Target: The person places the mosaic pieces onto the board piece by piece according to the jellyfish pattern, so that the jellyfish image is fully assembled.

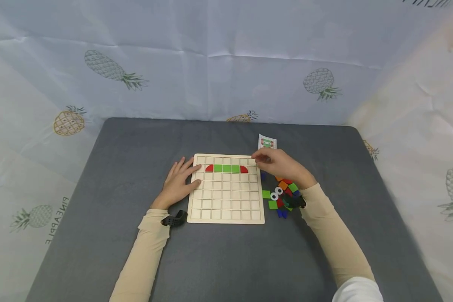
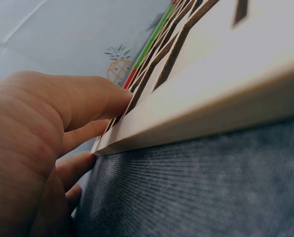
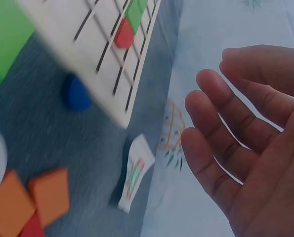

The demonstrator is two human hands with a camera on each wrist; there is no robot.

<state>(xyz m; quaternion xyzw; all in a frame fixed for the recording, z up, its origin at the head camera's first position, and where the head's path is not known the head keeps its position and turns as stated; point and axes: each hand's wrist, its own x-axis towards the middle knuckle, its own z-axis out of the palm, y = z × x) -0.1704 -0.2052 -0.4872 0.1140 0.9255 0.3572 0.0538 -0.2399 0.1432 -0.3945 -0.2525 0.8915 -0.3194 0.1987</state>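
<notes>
A pale wooden grid board (image 1: pixel 226 197) lies on the table. In its second row from the far edge, several green squares (image 1: pixel 226 168) form a line between a left red rounded piece (image 1: pixel 209 168) and a right red rounded piece (image 1: pixel 243 169). My left hand (image 1: pixel 176 184) rests at the board's left edge, fingers spread, with fingertips on the rim in the left wrist view. Over the board's far right corner hovers my right hand (image 1: pixel 278 162). Its fingers are loosely bent with nothing between them, as the right wrist view shows.
Right of the board lies a loose pile with orange pieces (image 1: pixel 283 185), green pieces (image 1: pixel 273 204), blue pieces (image 1: pixel 282 214) and white rings (image 1: pixel 274 196), partly under my right wrist. A small printed card (image 1: pixel 267 141) sits beyond the board's far right corner. A pineapple-print curtain (image 1: pixel 211 84) hangs behind the table.
</notes>
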